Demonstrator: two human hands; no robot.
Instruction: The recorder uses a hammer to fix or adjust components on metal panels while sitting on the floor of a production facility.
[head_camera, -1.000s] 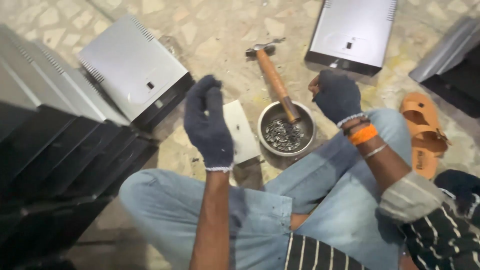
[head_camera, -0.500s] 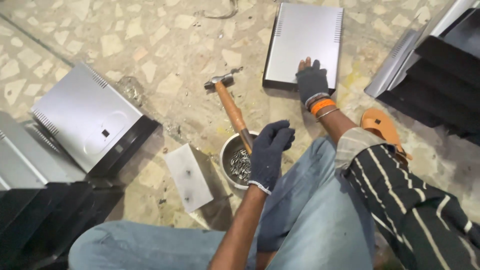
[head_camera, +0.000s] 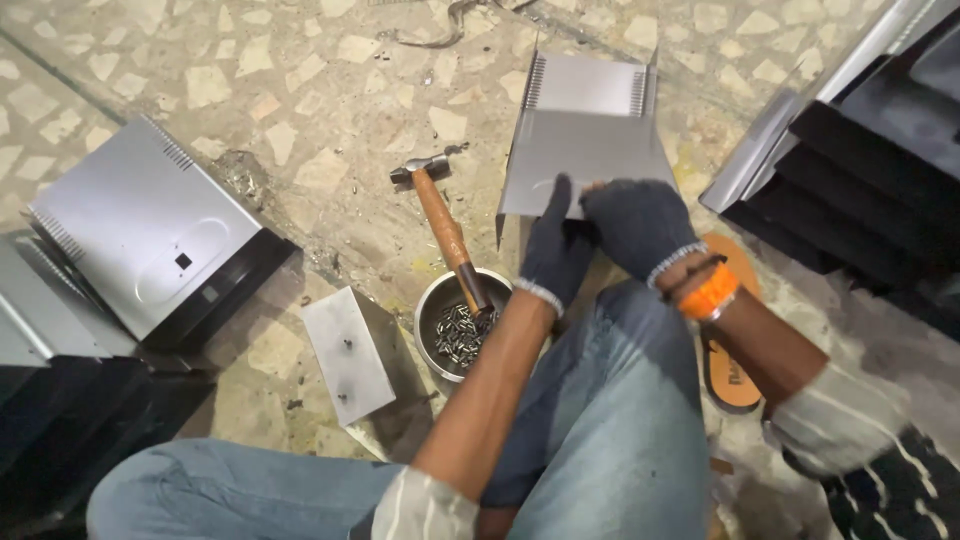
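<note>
Both gloved hands, left hand and right hand, have now come together grasping the metal cover; the hammer lies just left.

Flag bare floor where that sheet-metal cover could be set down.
Free: floor above the hammer, between the grey housing and the cover both hands hold. Crowded: around the bowl of small metal parts, flat plate, knees, sandal.

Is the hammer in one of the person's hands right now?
No, the hammer lies on the floor with its handle resting on the bowl; both gloved hands grip the metal sheet.
</note>
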